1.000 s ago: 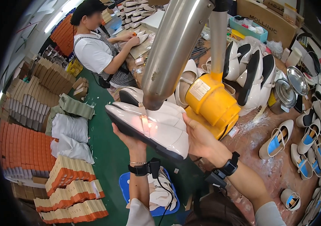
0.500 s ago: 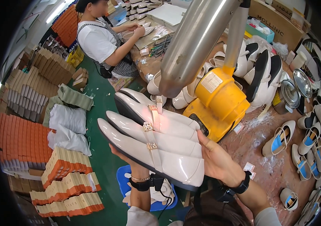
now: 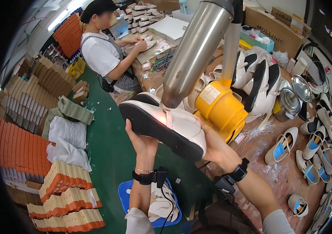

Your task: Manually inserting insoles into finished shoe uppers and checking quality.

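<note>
Held up in front of me is a bunch of shiny cream flat shoes [image 3: 187, 124], pressed side by side with toes and heels lined up. The nearest one is tilted and shows its black sole [image 3: 156, 126]. My left hand [image 3: 140, 141] grips the lower left end, thumb on the sole. My right hand [image 3: 217, 147] is wrapped round the right end, its fingers partly hidden behind the shoes. Just above the straps, the mouth of a steel hot-air blower tube [image 3: 191, 50] points down at them. A reddish glow falls on the upper near the strap.
The blower's yellow housing [image 3: 222, 111] stands on the brown worktable [image 3: 252, 163], close to my right hand. Many cream shoes [image 3: 285, 146] lie to the right. A blue basket [image 3: 124, 197] with pale pieces is below. At far left a co-worker [image 3: 101, 54] handles shoes near stacked boxes [image 3: 62, 195].
The shoes have risen toward the tube's mouth and rolled, so the near sole now faces me. My left hand has come up from underneath into plain sight.
</note>
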The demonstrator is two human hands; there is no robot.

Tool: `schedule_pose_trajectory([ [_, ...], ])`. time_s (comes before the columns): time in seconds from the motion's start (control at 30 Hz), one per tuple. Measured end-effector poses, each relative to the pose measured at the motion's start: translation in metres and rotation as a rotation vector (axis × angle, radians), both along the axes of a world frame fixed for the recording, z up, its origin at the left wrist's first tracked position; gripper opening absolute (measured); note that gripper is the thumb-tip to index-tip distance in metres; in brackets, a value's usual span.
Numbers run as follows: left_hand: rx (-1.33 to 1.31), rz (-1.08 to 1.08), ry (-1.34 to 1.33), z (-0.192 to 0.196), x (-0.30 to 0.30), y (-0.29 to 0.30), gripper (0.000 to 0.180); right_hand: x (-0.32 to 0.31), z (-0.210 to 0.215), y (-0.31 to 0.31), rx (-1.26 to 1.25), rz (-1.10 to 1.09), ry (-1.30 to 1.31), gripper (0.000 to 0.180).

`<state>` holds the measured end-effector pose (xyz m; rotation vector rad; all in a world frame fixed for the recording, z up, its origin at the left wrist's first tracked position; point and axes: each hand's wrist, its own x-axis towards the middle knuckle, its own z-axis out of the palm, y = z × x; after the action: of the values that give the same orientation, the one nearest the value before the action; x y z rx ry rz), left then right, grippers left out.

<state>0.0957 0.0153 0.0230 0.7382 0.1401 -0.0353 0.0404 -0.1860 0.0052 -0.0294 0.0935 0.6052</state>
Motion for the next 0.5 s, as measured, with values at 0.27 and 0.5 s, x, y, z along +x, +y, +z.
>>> schedule_pose_trajectory([
  [0.27, -0.047, 0.072, -0.045, -0.001, -0.006, 0.007, 0.083, -0.008, 0.031, 0.01, -0.231, -0.046, -0.025, 0.057],
  [0.5, 0.05, 0.151, -0.058, -0.01, -0.044, 0.033, 0.082, -0.039, 0.042, 0.027, -0.446, -0.052, -0.037, 0.063],
])
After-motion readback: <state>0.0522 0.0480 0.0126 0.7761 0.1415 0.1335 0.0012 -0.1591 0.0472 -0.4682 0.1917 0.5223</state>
